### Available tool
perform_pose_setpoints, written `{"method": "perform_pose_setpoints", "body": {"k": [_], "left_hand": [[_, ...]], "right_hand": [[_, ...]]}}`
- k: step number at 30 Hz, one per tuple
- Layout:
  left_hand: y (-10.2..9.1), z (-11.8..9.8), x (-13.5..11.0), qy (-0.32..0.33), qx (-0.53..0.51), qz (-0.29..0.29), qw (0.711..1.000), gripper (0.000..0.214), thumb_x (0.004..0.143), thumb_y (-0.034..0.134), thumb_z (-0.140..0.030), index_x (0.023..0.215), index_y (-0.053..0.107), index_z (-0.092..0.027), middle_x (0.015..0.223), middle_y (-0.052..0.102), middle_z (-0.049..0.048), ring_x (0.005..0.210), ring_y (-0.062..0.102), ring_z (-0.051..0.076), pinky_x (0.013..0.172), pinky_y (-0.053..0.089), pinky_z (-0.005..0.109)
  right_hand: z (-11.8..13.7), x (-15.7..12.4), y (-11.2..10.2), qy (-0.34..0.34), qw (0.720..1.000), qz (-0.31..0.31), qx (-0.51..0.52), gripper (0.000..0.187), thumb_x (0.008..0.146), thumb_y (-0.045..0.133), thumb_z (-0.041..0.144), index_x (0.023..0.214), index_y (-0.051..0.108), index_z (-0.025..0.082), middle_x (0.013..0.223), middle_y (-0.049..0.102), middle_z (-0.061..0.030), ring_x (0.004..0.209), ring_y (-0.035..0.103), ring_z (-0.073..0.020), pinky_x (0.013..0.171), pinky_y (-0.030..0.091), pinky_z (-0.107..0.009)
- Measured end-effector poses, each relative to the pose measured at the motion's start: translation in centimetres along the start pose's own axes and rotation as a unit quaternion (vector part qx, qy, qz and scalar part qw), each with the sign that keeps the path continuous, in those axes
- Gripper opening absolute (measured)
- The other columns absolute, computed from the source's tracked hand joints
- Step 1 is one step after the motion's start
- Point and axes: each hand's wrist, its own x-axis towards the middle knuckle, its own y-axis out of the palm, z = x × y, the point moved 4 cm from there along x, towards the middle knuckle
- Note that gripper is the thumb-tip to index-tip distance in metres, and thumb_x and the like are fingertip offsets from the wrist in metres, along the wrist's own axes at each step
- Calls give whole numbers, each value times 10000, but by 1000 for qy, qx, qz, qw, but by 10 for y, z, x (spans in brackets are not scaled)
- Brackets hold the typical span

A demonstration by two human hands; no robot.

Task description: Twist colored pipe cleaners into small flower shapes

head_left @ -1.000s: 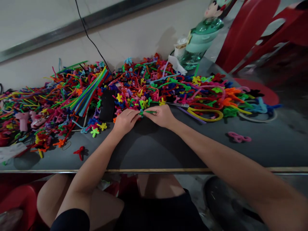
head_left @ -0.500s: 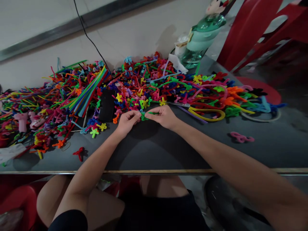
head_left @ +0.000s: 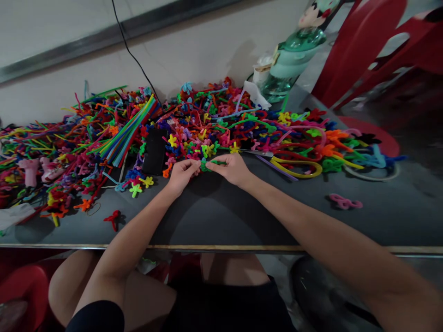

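Note:
Between my two hands, just above the dark table [head_left: 221, 221], is a green pipe cleaner [head_left: 204, 165] bent into small loops. My left hand [head_left: 183, 176] pinches it from the left with thumb and forefinger. From the right, my right hand [head_left: 231, 168] grips the same piece, and a green end shows by its fingers. Fingertips cover part of the shape. Scissors with yellow handles [head_left: 297, 168] lie right of my right hand. A black phone [head_left: 155, 151] rests behind my left hand.
A big heap of coloured pipe cleaners [head_left: 194, 117] runs along the wall, with a bundle of straight ones [head_left: 129, 131] on it. A pink twisted piece [head_left: 345, 202] and a red one [head_left: 112, 220] lie nearer the front edge. A green bottle [head_left: 289, 64] stands at the back right.
The whole view has shifted slightly. Both hands keep their hold on the green pipe cleaner, with only small finger movement.

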Motion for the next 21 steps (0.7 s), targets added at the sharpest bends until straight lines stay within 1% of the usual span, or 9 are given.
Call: {"method": "perform_pose_setpoints", "body": {"k": [1,3,6,8,10,12,14,18,21], "left_hand": [[0,0,0,-3,-5,-1,1000,377,724,686,-504,661,618,-139,551,539,-21,484,435,51,470,313,190],[-2,0,1,18,0,-10,1000,336,743,680,-477,758,656,-143,611,590,-7,520,477,59,495,356,188],[-1,-2,1,82,44,-20,995,302,767,674,-416,933,683,-163,817,680,31,698,591,95,647,463,213],[-1,-1,1,100,90,-24,991,263,786,655,-384,921,695,-162,837,694,37,725,610,110,690,481,233],[-2,0,0,100,122,-44,987,232,802,631,-366,865,702,-154,784,694,33,671,602,110,661,483,239],[-5,0,0,96,128,-67,985,222,804,624,-354,841,701,-149,764,695,33,638,594,107,630,480,236],[-6,-1,-1,100,126,-75,984,221,801,628,-349,858,701,-148,781,701,37,636,596,105,618,480,231],[-6,-7,-1,120,168,-75,976,177,787,653,-305,876,700,-159,805,706,36,666,610,108,631,481,228],[-7,-6,0,119,178,-89,973,126,807,623,-263,851,682,-161,809,698,32,695,620,112,646,486,227]], "right_hand": [[-1,1,0,4,1000,3,7,449,671,678,565,726,744,124,436,391,47,439,241,-51,454,203,-245],[-2,2,0,10,1000,11,22,462,674,676,571,752,747,121,439,404,46,438,254,-54,457,208,-248],[-5,3,0,8,1000,14,27,469,687,669,575,777,742,121,456,424,41,447,280,-60,469,219,-252],[-5,3,0,-2,999,26,21,471,703,653,584,769,729,124,465,415,44,457,285,-63,480,222,-253],[-4,3,3,-19,998,49,23,478,738,610,601,738,703,131,462,377,51,464,282,-68,489,220,-256],[-2,3,6,-35,997,67,30,490,776,555,614,701,663,143,463,336,56,472,282,-75,498,222,-259],[-1,3,7,-45,996,71,30,489,797,526,618,680,625,153,475,325,56,484,291,-80,508,230,-260],[0,2,8,-60,996,59,4,443,850,486,568,716,602,162,510,368,49,498,333,-88,528,268,-255],[3,0,6,-98,992,72,-40,420,921,405,479,704,581,165,544,459,27,509,409,-94,554,321,-251]]}}
